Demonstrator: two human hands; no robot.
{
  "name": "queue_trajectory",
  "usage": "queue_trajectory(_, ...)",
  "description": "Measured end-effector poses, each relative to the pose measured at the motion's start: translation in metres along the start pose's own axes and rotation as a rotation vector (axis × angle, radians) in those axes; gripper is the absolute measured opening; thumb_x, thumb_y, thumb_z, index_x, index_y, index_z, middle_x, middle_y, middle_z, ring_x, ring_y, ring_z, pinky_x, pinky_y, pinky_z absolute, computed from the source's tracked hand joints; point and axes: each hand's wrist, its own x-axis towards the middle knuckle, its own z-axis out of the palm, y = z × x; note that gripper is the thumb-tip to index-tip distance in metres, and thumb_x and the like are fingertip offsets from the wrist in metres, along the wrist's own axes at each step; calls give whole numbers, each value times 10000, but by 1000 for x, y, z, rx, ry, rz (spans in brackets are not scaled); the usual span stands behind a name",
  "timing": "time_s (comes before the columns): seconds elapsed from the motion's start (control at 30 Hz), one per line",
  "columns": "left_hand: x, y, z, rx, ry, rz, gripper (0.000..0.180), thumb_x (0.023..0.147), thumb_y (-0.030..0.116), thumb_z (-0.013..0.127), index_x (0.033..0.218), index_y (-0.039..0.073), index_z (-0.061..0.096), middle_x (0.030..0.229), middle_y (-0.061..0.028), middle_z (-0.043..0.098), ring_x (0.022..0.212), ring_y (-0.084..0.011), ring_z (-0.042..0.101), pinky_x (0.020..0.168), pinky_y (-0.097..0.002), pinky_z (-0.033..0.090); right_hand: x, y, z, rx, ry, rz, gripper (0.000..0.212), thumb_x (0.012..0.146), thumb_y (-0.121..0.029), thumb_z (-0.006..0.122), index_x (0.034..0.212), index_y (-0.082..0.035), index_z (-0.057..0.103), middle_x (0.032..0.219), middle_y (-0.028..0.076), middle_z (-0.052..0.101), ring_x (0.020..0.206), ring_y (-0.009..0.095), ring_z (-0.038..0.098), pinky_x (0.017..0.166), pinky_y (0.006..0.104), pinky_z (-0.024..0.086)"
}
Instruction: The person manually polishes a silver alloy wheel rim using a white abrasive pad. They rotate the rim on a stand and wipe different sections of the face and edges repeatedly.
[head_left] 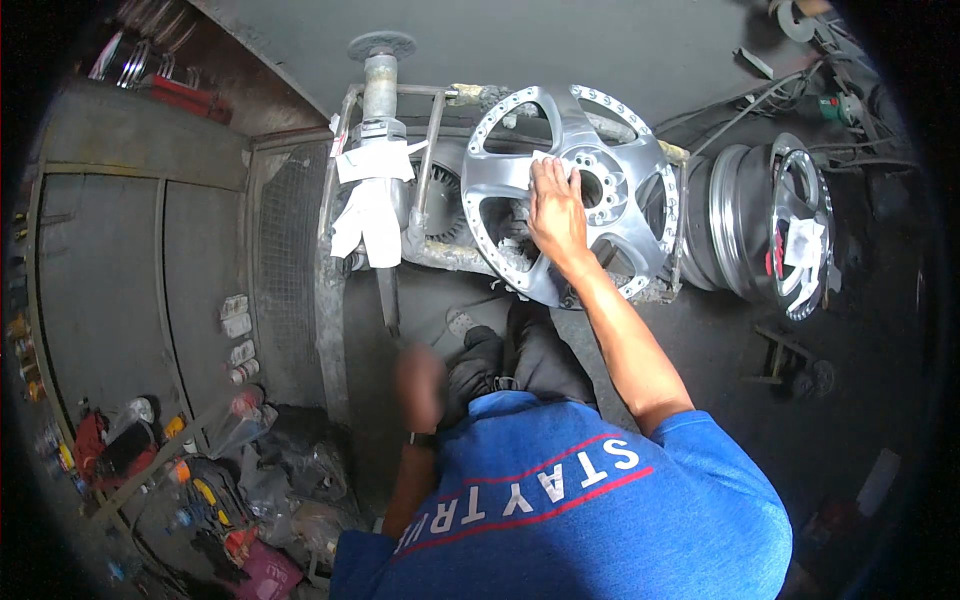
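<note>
A silver alloy wheel face (pixel 495 177) with broad spokes and small bolts round its rim rests on a grimy metal frame (pixel 460 257). My right hand (pixel 557 212) lies over a spoke beside the hub hole, fingers together and stretched forward. Under its fingertips shows the edge of a small white sheet (pixel 541 157), pressed against the metal; its kind is unclear. My left hand (pixel 420 384) hangs low at my left side, away from the wheel and smeared by blur. Its fingers cannot be made out.
White sheets (pixel 368 215) drape over a post on the frame's left. More wheel rims (pixel 735 215) stand at the right, with a white sheet and something red on them. Bags and clutter (pixel 270 480) lie lower left, near grey cabinet doors (pixel 105 290). Cables run upper right.
</note>
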Motion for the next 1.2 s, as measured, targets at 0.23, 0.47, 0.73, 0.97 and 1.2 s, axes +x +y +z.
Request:
queue_trajectory(0.23, -1, 12, -3, 7, -25, 19, 230, 1029, 176, 574, 1180, 7, 614, 987, -87, 678, 839, -158, 658, 723, -292, 549, 43, 49, -6, -140, 60, 160, 402, 997, -95, 519, 1359, 74, 561, 1384, 298, 592, 1363, 442, 517, 1160, 637, 327)
queue_trajectory(0.47, -2, 2, -13, 9, -8, -3, 229, 1020, 154, 574, 1178, -7, 613, 956, -72, 670, 814, -147, 655, 714, -283, 546, 8, -44, 18, -43, -44, -65, 534, 913, -96, 532, 1400, 123, 518, 1425, 328, 553, 1404, 434, 487, 1213, 591, 290)
queue_trajectory(0.73, 3, 8, -25, 27, -34, 77, 244, 1036, 188, 577, 1184, -3, 618, 955, -74, 664, 808, -149, 643, 706, -293, 540, 37, -86, 48, -184, -300, -384, 452, 939, -165, 486, 1288, 91, 614, 1375, 257, 629, 1400, 330, 528, 1228, 639, 218)
queue_trajectory(0.97, -1, -1, -29, 3, 14, 35, 252, 1032, 193, 585, 1194, 2, 619, 965, -84, 672, 844, -173, 659, 709, -301, 550, 9, -33, -8, -76, -146, -146, 484, 881, -72, 556, 1352, 35, 581, 1429, 202, 603, 1409, 293, 521, 1228, 646, 202)
queue_trajectory(1.2, -7, -2, -18, -33, 10, 6, 233, 1010, 148, 570, 1186, 6, 627, 998, -95, 685, 848, -175, 670, 715, -305, 558, -20, -31, 4, -152, 68, 143, 465, 927, -102, 509, 1325, 124, 588, 1362, 315, 614, 1367, 440, 529, 1209, 649, 231)
